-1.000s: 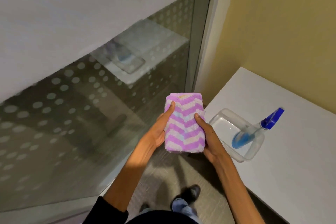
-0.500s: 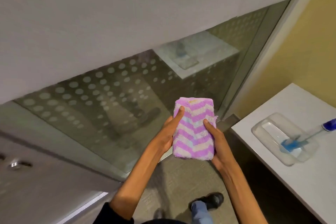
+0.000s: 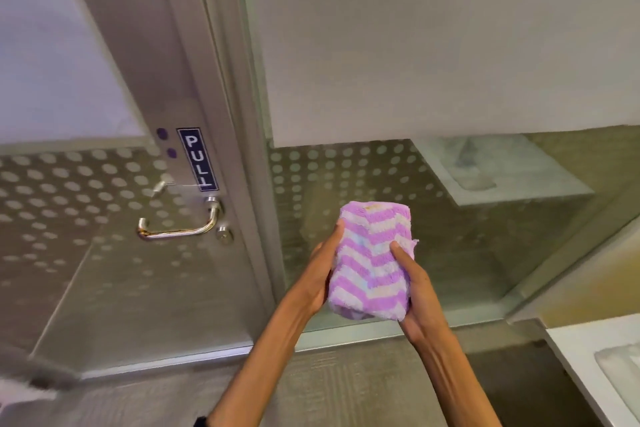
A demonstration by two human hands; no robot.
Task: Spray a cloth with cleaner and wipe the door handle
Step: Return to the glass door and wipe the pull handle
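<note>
Fingers (image 3: 337,230) of left hand (image 3: 320,274) and right hand (image 3: 414,291) grasp folded purple cloth (image 3: 372,260) from both sides, mid-air before glass wall. Door handle (image 3: 180,224) well left, untouched, below PULL sign (image 3: 197,159).

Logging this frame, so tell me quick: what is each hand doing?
Left hand: closed on the folded cloth.
Right hand: closed on the same cloth, opposite side.
</note>
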